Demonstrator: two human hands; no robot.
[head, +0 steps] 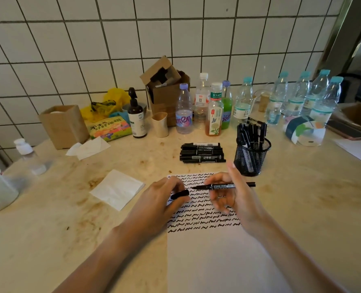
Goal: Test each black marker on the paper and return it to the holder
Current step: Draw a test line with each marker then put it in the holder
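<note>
A white sheet of paper (209, 256) lies in front of me, its upper half covered with rows of black squiggles. My right hand (236, 197) pinches an uncapped black marker (228, 185) held level above the paper, tip pointing left. My left hand (164, 197) grips the marker's black cap (180, 194), a short gap from the tip. Several black markers (201, 153) lie in a stack on the counter beyond the paper. A black mesh holder (251, 155) with several markers standing in it sits to the right of the stack.
A folded white napkin (117, 188) lies left of the paper. Along the tiled wall stand water bottles (298, 98), drink bottles (214, 111), cardboard boxes (63, 125), a pump bottle (136, 115) and a beige cup (160, 124). The counter (48, 229) is stained.
</note>
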